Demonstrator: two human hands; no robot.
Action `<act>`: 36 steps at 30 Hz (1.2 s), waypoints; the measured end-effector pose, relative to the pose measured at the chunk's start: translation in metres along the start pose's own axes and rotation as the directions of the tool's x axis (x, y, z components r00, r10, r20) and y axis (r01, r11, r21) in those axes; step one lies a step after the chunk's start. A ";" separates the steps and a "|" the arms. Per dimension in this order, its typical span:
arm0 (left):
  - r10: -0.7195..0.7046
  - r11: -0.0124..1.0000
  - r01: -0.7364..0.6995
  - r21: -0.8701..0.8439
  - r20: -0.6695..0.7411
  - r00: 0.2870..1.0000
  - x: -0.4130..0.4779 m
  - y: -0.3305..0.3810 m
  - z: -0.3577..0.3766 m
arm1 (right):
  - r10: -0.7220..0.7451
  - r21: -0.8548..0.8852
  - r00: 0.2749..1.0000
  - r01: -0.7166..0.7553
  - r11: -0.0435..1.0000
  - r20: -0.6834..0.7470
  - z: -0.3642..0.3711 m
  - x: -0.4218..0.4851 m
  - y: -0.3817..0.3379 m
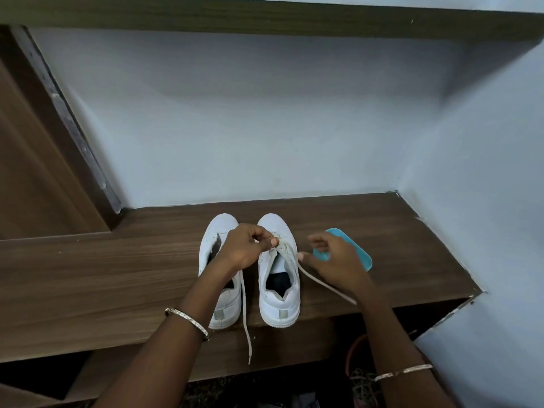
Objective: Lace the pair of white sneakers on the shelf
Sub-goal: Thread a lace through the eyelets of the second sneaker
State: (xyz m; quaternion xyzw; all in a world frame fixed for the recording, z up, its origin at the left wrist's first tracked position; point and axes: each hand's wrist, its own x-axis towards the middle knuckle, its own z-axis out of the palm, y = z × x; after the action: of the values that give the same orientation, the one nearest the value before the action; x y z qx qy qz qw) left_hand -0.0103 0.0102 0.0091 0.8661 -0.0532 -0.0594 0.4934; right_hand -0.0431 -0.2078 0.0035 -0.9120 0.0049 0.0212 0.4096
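Two white sneakers stand side by side on the shelf [117,275], toes to the wall and heels at its front edge. The left sneaker [220,228] shows no lace that can be made out. The right sneaker [279,301] appears threaded only at the eyelets nearest the toe. Your left hand [247,245] pinches the lace [323,287] between thumb and fingers [272,241] at those eyelets. Your right hand [335,260] hovers just beside the shoe with its fingers loosely spread. One run of lace passes beneath the palm, and you cannot tell whether it is gripped. The hanging lace end [246,334] lies between the shoes and drops over the shelf edge. Expect three likely faults from here. A one-sided pull by the pinching hand would draw an ungripped end back through its eyelet and leave the two ends uneven. A firm pull toward you could drag the right sneaker off the shelf, since its heel sits at the edge. A sweep of your right hand could knock the teal object [353,245] lying under it, and your left forearm could snag the hanging lace end
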 end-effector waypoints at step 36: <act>-0.179 0.791 0.186 -0.582 0.070 0.981 -0.005 -0.010 -0.004 | 0.108 0.867 0.990 -0.131 0.481 0.089 0.024 0.009 -0.012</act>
State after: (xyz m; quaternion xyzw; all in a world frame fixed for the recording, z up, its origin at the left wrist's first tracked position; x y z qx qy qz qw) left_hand -0.0142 0.0188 0.0028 0.6724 0.0488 -0.1250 0.7279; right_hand -0.0343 -0.1819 -0.0040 -0.5776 0.0736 0.0545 0.8111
